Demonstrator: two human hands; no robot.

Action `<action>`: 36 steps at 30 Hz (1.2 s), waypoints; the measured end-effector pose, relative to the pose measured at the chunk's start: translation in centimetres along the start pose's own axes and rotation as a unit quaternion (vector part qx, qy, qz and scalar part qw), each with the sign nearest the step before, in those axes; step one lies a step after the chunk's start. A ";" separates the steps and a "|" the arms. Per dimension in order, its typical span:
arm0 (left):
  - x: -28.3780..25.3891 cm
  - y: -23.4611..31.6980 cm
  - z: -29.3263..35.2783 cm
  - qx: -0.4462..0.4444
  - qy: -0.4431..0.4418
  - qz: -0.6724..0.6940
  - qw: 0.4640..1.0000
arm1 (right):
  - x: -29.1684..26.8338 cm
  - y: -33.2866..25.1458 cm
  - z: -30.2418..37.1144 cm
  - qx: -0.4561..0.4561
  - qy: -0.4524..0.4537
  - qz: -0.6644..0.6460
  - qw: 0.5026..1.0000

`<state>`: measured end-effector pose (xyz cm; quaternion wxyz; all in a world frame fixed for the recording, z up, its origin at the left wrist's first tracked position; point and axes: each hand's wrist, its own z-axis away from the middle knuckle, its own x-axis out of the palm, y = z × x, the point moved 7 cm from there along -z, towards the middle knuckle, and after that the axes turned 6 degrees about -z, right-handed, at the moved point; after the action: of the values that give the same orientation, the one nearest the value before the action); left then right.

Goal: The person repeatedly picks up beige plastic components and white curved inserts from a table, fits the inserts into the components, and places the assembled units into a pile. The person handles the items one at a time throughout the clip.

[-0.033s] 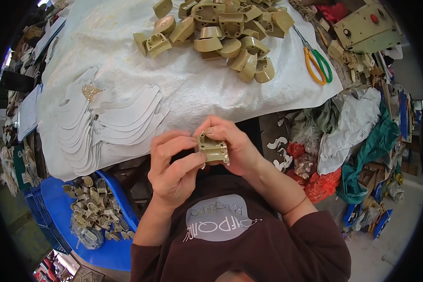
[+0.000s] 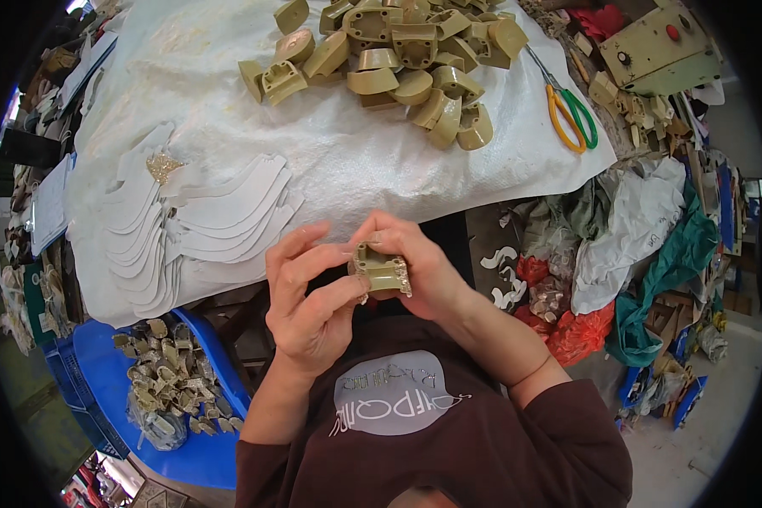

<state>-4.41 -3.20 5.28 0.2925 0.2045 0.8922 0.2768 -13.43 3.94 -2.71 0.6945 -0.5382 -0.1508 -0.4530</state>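
Note:
Both hands hold a khaki plastic shoe heel [image 2: 387, 278] between them, just off the near edge of the table. Gold glitter material wraps its two sides, and its bare inner face shows. My left hand [image 2: 311, 309] pinches the glittery left side with thumb and forefinger, its other fingers raised. Around the right side, my right hand [image 2: 427, 269] grips the heel, thumb and fingertips at its far end. Left of the hands lie fanned stacks of white curved cut pieces [image 2: 233, 224], with one gold glitter piece [image 2: 163, 167] showing among them.
Bare khaki heels [image 2: 415, 85] are heaped at the table's far side on a white sheet [image 2: 347, 161]. Scissors [image 2: 577, 123] lie to their right. A blue tray [image 2: 102, 364] at lower left holds several glitter-covered heels [image 2: 173, 364]. Bags [image 2: 584, 334] and a metal box [image 2: 660, 51] stand right.
The raised fingers of my left hand have straightened and lifted slightly. Both hands still hold the shoe heel in nearly the same place.

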 end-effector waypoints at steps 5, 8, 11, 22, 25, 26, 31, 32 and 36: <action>1.1 -0.4 0.3 -0.060 -0.016 0.103 0.993 | -0.6 0.3 -0.3 -0.056 -0.006 0.080 0.995; 0.8 -0.4 0.7 -0.032 0.002 0.086 0.996 | -0.5 0.3 -0.2 -0.047 -0.030 0.128 0.990; -0.4 -0.9 0.7 -0.031 0.033 0.094 0.995 | 0.5 -1.5 0.5 -0.076 -0.089 0.197 0.973; -1.0 -0.9 0.8 -0.018 0.029 0.100 0.994 | 1.6 -4.1 1.0 -0.152 -0.190 0.256 0.936; -1.3 -1.3 0.7 -0.019 0.028 0.086 0.996 | 2.2 -4.3 0.5 -0.191 -0.186 0.302 0.915; -1.4 -1.4 0.7 -0.021 0.029 0.081 0.996 | 2.3 -4.3 0.3 -0.191 -0.176 0.314 0.913; -3.5 -2.1 1.2 -0.032 0.037 0.063 0.997 | 3.9 -3.2 -1.3 -0.178 -0.161 0.281 0.929; -4.1 -2.1 1.4 -0.036 0.039 0.059 0.997 | 4.3 -3.4 -1.5 -0.178 -0.160 0.296 0.925; -8.7 -2.6 2.0 -0.044 0.074 -0.033 0.996 | 6.0 -5.2 -3.2 -0.233 -0.143 0.355 0.894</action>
<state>2.83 -8.98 5.90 0.2439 0.1407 0.9045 0.3204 -15.19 -1.77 3.43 0.6351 -0.7610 0.0624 -0.1166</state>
